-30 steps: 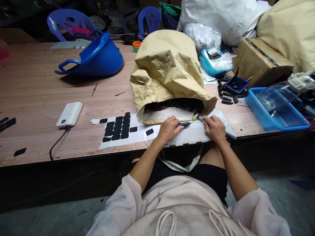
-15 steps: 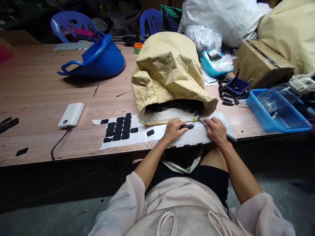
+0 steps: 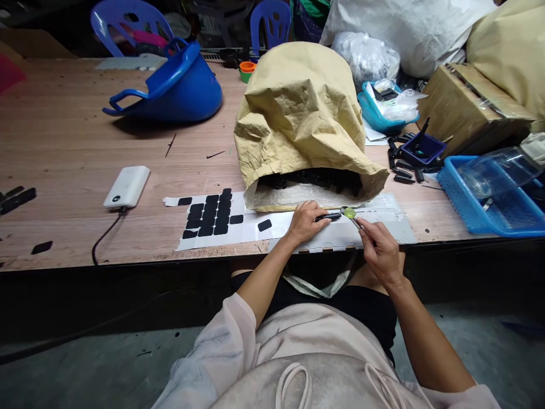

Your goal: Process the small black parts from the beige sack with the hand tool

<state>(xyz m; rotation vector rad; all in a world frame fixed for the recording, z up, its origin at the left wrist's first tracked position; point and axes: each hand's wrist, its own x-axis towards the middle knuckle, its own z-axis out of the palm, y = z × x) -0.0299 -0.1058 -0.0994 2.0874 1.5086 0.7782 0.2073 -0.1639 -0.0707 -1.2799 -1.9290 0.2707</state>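
Observation:
My left hand rests on the white sheet, fingers closed around a slim black part whose end sticks out to the right. My right hand grips a small hammer with a yellow-green face and a metal shaft. The hammer's head is beside the tip of the black part; whether they touch I cannot tell. Under both hands lies a pale flat board at the table's front edge. Just behind is a tan sack, its mouth towards me, with dark pieces inside.
Black rounded pads sit on a white sheet to the left. A white power bank with a cable lies further left, a blue tub behind it. At right are a blue basket, a small purple tray and a cardboard box.
My right hand has turned and lifted slightly, and the hammer's face now shows more towards me. My left hand stays on the black part. The whole view has shifted a little.

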